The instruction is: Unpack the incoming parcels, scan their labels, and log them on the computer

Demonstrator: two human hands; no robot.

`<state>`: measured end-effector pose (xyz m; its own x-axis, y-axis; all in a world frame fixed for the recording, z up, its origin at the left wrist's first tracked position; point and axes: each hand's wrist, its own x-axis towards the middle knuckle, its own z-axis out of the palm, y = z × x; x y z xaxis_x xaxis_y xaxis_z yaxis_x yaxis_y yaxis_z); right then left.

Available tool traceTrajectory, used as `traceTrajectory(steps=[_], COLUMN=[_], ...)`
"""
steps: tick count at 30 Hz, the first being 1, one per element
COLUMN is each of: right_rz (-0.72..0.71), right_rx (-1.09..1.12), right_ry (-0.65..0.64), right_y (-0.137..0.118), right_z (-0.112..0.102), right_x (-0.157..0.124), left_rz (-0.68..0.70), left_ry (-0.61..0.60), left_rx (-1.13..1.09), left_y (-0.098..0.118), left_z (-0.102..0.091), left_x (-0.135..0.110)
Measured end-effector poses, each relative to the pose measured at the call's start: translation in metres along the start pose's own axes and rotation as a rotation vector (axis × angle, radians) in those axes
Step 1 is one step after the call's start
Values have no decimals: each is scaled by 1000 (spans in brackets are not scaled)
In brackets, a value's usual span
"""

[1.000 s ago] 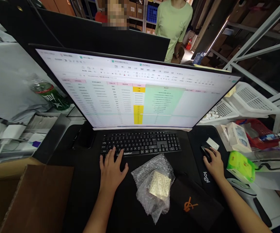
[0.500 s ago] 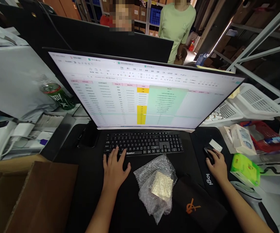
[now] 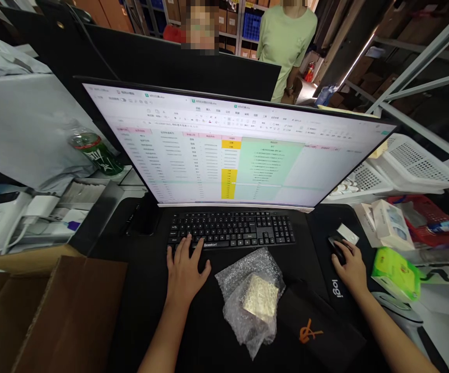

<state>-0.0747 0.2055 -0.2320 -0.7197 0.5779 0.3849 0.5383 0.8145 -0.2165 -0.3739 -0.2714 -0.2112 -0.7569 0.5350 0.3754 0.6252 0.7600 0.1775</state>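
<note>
My left hand [image 3: 186, 269] rests with fingers spread at the lower left edge of the black keyboard [image 3: 224, 228], fingertips on the bottom keys. My right hand [image 3: 351, 266] is wrapped over a black computer mouse [image 3: 338, 250] on a dark mouse pad [image 3: 327, 228]. Behind the keyboard stands a monitor [image 3: 193, 155] showing a spreadsheet with yellow and green columns. Between my arms lies a gold-coloured box [image 3: 261, 297] in bubble wrap [image 3: 234, 305]. A black pouch [image 3: 325, 321] with an orange mark lies to its right.
An open cardboard box [image 3: 72, 311] stands at the left, below a tray of chargers and a green bottle [image 3: 98, 153]. On the right are a green tissue pack [image 3: 396, 273], a handheld scanner [image 3: 397, 311], small boxes and white baskets [image 3: 415, 160]. Two people are beyond the monitor.
The view has shifted slightly, so everything sits a little further right. Both hands keep their places on the keyboard and the mouse.
</note>
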Motion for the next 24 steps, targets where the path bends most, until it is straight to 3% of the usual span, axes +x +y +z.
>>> traceTrajectory(steps=[24], right_rz=[-5], right_rx=[-10], right_ry=[1], right_y=[-3], right_z=[-1], right_x=[0], left_rz=[-2], left_ry=[4], left_rx=[6], left_y=[-1], left_z=[1], left_x=[-2])
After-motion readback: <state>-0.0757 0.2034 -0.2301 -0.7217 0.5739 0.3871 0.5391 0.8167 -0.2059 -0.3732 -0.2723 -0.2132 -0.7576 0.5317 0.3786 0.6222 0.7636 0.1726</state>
